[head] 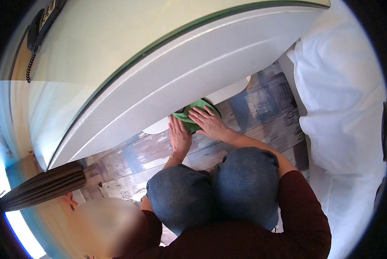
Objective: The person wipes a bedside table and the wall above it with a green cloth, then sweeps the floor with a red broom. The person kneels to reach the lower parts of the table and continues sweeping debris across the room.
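Note:
A green cloth item with dark edging [196,106] lies low down, partly under the overhanging edge of a white desk, beside a white base [227,90]. My right hand [208,123] rests flat on the green item with its fingers spread. Close to its left edge is my left hand [179,134], palm down with the fingers extended and fairly close together; the fingertips reach the white base by the item. What lies further under the desk is hidden.
The glass-topped white desk [193,61] curves overhead, with a corded telephone [41,26] at its far left. White bedding [339,106] hangs at the right. A dark curtain [47,184] is at the left. Wood-patterned flooring [141,155] lies below my denim-covered knees [245,181].

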`<action>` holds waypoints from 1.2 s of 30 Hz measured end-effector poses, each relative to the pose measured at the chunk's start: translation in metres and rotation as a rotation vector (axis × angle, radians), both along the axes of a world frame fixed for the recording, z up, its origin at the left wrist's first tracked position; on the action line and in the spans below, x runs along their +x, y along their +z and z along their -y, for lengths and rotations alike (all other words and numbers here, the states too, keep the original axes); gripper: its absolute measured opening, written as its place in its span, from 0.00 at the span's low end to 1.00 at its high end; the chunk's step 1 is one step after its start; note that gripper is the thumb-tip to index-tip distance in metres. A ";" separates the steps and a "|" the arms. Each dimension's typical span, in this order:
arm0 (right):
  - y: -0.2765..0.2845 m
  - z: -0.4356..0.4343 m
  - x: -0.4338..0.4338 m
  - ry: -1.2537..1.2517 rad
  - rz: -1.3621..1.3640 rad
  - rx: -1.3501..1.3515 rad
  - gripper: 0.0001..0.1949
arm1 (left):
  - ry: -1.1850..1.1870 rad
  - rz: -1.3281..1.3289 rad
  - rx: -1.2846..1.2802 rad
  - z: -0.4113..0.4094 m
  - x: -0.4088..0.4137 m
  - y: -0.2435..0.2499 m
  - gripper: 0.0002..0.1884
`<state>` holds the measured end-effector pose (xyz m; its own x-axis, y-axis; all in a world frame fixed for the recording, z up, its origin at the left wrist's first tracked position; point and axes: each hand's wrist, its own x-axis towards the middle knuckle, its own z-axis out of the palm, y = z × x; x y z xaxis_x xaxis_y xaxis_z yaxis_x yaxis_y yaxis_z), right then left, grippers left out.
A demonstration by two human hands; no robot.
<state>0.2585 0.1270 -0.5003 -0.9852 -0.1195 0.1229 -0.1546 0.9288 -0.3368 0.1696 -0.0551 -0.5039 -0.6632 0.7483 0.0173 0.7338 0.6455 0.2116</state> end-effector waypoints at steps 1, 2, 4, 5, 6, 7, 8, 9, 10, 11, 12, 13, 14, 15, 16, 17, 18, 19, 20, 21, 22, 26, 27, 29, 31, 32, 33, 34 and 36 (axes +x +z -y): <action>-0.003 -0.001 0.000 -0.017 -0.019 -0.024 0.41 | 0.073 -0.038 0.034 0.007 0.003 0.002 0.45; -0.004 -0.009 0.000 -0.036 -0.038 -0.046 0.41 | 0.080 -0.019 0.013 0.008 0.003 0.002 0.45; -0.007 -0.031 0.009 -0.123 -0.057 -0.104 0.40 | 0.111 0.029 -0.011 -0.011 0.011 0.018 0.46; -0.006 -0.044 0.017 -0.193 -0.055 -0.092 0.40 | 0.023 0.019 -0.044 -0.022 0.011 0.016 0.44; -0.002 -0.054 0.022 -0.251 -0.056 -0.081 0.40 | -0.054 0.007 -0.007 -0.033 0.009 0.010 0.43; 0.000 -0.065 0.027 -0.309 -0.057 -0.065 0.40 | -0.133 -0.006 0.033 -0.047 0.009 0.003 0.41; -0.002 -0.079 0.035 -0.351 -0.071 -0.044 0.40 | -0.185 0.027 0.042 -0.070 0.014 0.005 0.39; -0.005 -0.092 0.042 -0.389 -0.088 -0.028 0.39 | -0.234 0.057 0.047 -0.087 0.019 0.009 0.38; -0.005 -0.097 0.045 -0.422 -0.102 -0.015 0.39 | -0.289 -0.007 0.034 -0.094 0.020 0.005 0.40; -0.005 -0.097 0.046 -0.411 -0.081 -0.016 0.39 | -0.338 -0.072 0.018 -0.097 0.019 0.001 0.41; -0.002 -0.094 0.044 -0.391 -0.059 -0.022 0.39 | -0.378 -0.136 -0.004 -0.092 0.018 -0.002 0.43; 0.000 -0.090 0.043 -0.377 -0.040 -0.021 0.39 | -0.349 -0.134 -0.028 -0.087 0.017 -0.001 0.43; 0.002 -0.082 0.041 -0.286 -0.048 0.033 0.41 | -0.316 -0.132 -0.051 -0.079 0.018 -0.001 0.43; 0.005 -0.070 0.034 -0.195 0.026 0.051 0.43 | -0.278 -0.134 -0.079 -0.068 0.018 0.001 0.44; 0.009 -0.055 0.027 -0.111 0.106 0.075 0.45 | -0.236 -0.087 -0.050 -0.058 0.019 0.003 0.43; 0.012 -0.039 0.018 -0.026 0.185 0.101 0.46 | -0.197 -0.064 -0.051 -0.048 0.019 0.005 0.40; 0.014 -0.020 0.007 -0.002 0.152 0.035 0.51 | -0.152 -0.043 -0.055 -0.035 0.018 0.006 0.38; 0.020 -0.011 -0.002 0.066 0.169 0.071 0.52 | -0.108 -0.016 -0.055 -0.023 0.018 0.007 0.35; 0.027 -0.004 -0.012 0.134 0.184 0.108 0.52 | -0.053 0.001 -0.035 -0.011 0.017 0.009 0.35; 0.033 0.001 -0.022 0.203 0.194 0.149 0.52 | -0.002 -0.014 -0.050 0.003 0.016 0.010 0.35; 0.031 0.004 -0.031 0.289 0.174 0.163 0.54 | 0.041 -0.024 -0.060 0.014 0.016 0.008 0.35; 0.037 0.036 -0.060 0.515 0.256 0.172 0.53 | 0.191 -0.051 0.065 0.051 0.019 -0.002 0.32; 0.040 0.041 -0.066 0.565 0.270 0.176 0.52 | 0.222 -0.052 0.061 0.059 0.018 0.000 0.32; 0.051 0.045 -0.077 0.657 0.312 0.190 0.50 | 0.274 -0.058 0.154 0.068 0.015 0.001 0.32; 0.056 0.038 -0.091 0.682 0.349 0.166 0.46 | 0.329 -0.038 0.269 0.060 0.013 0.003 0.32; 0.053 0.034 -0.098 0.683 0.364 0.148 0.45 | 0.349 -0.036 0.304 0.056 0.013 0.004 0.32; 0.053 0.031 -0.104 0.686 0.380 0.132 0.44 | 0.375 -0.018 0.384 0.051 0.013 0.001 0.31; 0.057 0.036 -0.107 0.690 0.408 0.182 0.43 | 0.418 -0.015 0.378 0.047 0.011 -0.003 0.31; 0.067 0.035 -0.108 0.705 0.423 0.285 0.42 | 0.441 0.013 0.346 0.039 0.007 0.004 0.31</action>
